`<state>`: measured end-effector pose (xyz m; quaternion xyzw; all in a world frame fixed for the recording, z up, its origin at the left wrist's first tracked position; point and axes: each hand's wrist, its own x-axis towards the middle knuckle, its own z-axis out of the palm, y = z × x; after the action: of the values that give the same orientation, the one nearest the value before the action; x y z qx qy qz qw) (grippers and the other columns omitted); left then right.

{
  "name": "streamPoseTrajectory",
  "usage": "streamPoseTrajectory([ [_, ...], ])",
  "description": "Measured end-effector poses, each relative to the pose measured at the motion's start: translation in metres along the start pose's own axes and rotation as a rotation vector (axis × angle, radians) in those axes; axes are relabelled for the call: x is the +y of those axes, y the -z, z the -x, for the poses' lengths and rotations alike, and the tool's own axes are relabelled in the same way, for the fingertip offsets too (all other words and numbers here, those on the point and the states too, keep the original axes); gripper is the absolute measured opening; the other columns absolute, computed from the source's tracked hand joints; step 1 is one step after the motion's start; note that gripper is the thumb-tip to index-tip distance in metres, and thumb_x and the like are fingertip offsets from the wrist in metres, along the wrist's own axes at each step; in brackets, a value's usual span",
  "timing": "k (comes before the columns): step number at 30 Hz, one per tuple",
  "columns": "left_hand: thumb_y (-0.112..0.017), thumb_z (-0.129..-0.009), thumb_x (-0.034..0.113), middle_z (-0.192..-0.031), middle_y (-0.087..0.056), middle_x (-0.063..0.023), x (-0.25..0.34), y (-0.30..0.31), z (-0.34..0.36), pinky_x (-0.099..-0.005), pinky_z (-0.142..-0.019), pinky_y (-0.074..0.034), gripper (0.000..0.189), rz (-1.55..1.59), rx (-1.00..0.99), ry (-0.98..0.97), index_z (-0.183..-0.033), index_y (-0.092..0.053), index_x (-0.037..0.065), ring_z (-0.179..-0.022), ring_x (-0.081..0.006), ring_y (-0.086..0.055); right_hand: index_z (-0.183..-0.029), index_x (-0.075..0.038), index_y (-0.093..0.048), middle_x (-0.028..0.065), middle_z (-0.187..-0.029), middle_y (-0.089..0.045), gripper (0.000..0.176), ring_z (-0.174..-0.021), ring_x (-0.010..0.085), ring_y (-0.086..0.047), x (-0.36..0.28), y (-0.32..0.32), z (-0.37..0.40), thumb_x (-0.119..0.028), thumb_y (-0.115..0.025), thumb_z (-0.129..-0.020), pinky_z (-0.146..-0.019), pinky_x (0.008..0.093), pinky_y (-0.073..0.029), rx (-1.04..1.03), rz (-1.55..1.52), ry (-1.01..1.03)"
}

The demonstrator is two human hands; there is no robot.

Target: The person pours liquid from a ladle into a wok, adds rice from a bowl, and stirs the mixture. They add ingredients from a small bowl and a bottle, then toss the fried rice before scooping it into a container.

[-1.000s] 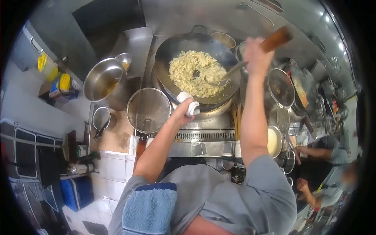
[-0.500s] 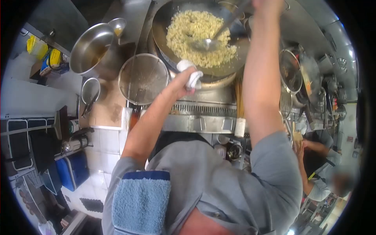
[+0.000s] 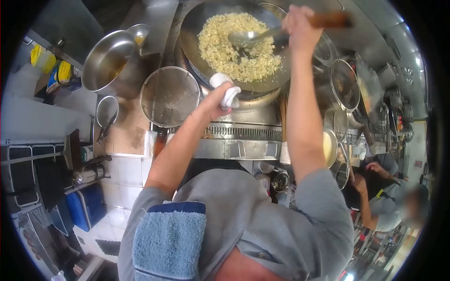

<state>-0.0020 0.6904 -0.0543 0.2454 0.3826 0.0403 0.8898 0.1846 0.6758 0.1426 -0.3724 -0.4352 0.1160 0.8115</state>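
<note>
Fried rice (image 3: 220, 33) with pale yellow bits lies in a large dark wok (image 3: 192, 28) on the stove. My left hand (image 3: 220, 100) is closed around a white cloth (image 3: 229, 97) at the near rim of the wok. With its fingers wrapped round the handle, my right hand (image 3: 301, 28) holds a metal wok ladle (image 3: 248, 38) over the right side of the wok. The ladle's bowl rests in the rice, and its wooden end (image 3: 330, 19) sticks out to the right, blurred.
Left of the wok are a round mesh strainer (image 3: 169, 96), a deep steel pot (image 3: 101, 65) with brownish liquid and a small saucepan (image 3: 108, 112). To the right stand another strainer (image 3: 344, 84) and a bowl of pale yellow contents (image 3: 329, 147). A co-worker (image 3: 384, 201) is at far right.
My right hand has moved left and down, and the ladle's bowl has shifted up through the rice. My left hand stays at the rim. The pale yellow bowl has come into view beside my right arm.
</note>
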Motion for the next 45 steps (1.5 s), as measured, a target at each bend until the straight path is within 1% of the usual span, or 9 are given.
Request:
streamPoseTrajectory([
  [12,-0.06,-0.08,0.037,-0.101,-0.059,-0.0011,-0.005,-0.002,0.014,-0.0311,-0.074,-0.045,0.035,-0.193,0.057,-0.234,-0.11,-0.054,0.019,-0.087,-0.0151,-0.056,-0.057,-0.009,-0.039,-0.0017,-0.046,-0.031,0.029,-0.034,0.0094,-0.029,-0.069,0.007,-0.099,0.002,-0.057,-0.076,-0.038,0.0266,-0.025,0.011,-0.041,0.18],
  [15,-0.057,-0.081,0.039,-0.09,-0.059,0.0023,0.0,-0.017,0.022,-0.0312,-0.067,-0.043,0.026,0.026,0.112,-0.121,-0.099,-0.056,0.021,-0.08,-0.0127,-0.054,-0.058,-0.01,-0.038,-0.003,-0.046,-0.031,0.029,-0.034,0.0083,-0.027,0.03,0.011,-0.079,-0.001,-0.056,-0.079,-0.037,0.026,-0.022,0.185,-0.024,0.021],
  [19,-0.057,-0.081,0.031,-0.083,-0.058,0.0005,0.011,-0.005,0.007,-0.0338,-0.065,-0.044,0.016,0.069,-0.044,-0.022,-0.09,-0.057,0.018,-0.082,-0.0157,-0.057,-0.059,-0.011,-0.037,-0.0039,-0.045,-0.031,0.03,-0.034,0.0081,-0.029,-0.052,-0.011,-0.061,-0.001,-0.057,-0.079,-0.034,0.0248,-0.021,-0.003,-0.131,-0.22],
  [24,-0.049,-0.085,0.011,-0.098,-0.056,-0.0082,-0.071,-0.037,0.028,-0.0391,-0.069,-0.051,0.024,-0.348,0.249,-0.795,-0.109,-0.046,0.009,-0.084,-0.0225,-0.059,-0.06,-0.008,-0.042,-0.0049,-0.046,-0.035,0.024,-0.033,0.0082,-0.032,-0.023,-0.007,-0.039,-0.002,-0.058,-0.077,-0.034,0.0249,-0.024,0.112,-0.091,-0.16],
  [25,-0.048,-0.086,0.01,-0.103,-0.056,-0.0092,-0.084,-0.066,0.061,-0.0392,-0.07,-0.052,0.028,0.224,0.217,-0.471,-0.113,-0.044,0.008,-0.086,-0.0231,-0.06,-0.06,-0.009,-0.042,-0.0049,-0.046,-0.035,0.024,-0.033,0.0084,-0.032,-0.032,0.003,-0.06,-0.003,-0.058,-0.077,-0.034,0.025,-0.024,0.065,-0.125,-0.185],
  [33,-0.047,-0.086,0.012,-0.094,-0.059,-0.0063,-0.064,-0.052,0.024,-0.0374,-0.064,-0.049,0.026,0.13,0.105,-0.47,-0.112,-0.045,0.01,-0.081,-0.0226,-0.06,-0.054,-0.008,-0.041,-0.0008,-0.047,-0.038,0.028,-0.037,0.0148,-0.036,-0.031,0.017,-0.011,-0.011,-0.059,-0.075,-0.038,0.0282,-0.028,0.076,0.233,-0.035],
  [38,-0.045,-0.087,0.013,-0.096,-0.059,-0.0059,-0.103,-0.101,0.126,-0.0355,-0.057,-0.049,0.027,0.153,0.163,-0.337,-0.114,-0.044,0.014,-0.084,-0.0217,-0.06,-0.056,-0.007,-0.043,-0.0012,-0.048,-0.043,0.024,-0.037,0.0115,-0.04,-0.12,0.027,-0.069,-0.006,-0.059,-0.074,-0.039,0.0276,-0.029,-0.022,-0.177,-0.228],
  [42,-0.046,-0.089,0.015,-0.094,-0.061,-0.0099,-0.051,-0.053,0.045,-0.0351,-0.056,-0.05,0.027,0.134,0.154,-0.4,-0.116,-0.043,0.01,-0.078,-0.0203,-0.061,-0.08,-0.008,-0.048,0.0001,-0.054,-0.046,0.011,-0.041,0.0116,-0.043,-0.054,0.004,0.019,-0.004,-0.057,-0.076,-0.038,0.0266,-0.032,0.151,0.396,0.222],
  [45,-0.047,-0.089,0.016,-0.093,-0.061,-0.01,-0.088,-0.084,0.095,-0.0347,-0.055,-0.05,0.025,0.075,0.283,-0.386,-0.114,-0.043,0.01,-0.076,-0.0194,-0.061,-0.066,-0.008,-0.049,0.0004,-0.048,-0.044,0.014,-0.037,0.0128,-0.041,-0.044,0.006,-0.077,-0.005,-0.057,-0.077,-0.038,0.0273,-0.032,0.079,0.177,-0.246],
])
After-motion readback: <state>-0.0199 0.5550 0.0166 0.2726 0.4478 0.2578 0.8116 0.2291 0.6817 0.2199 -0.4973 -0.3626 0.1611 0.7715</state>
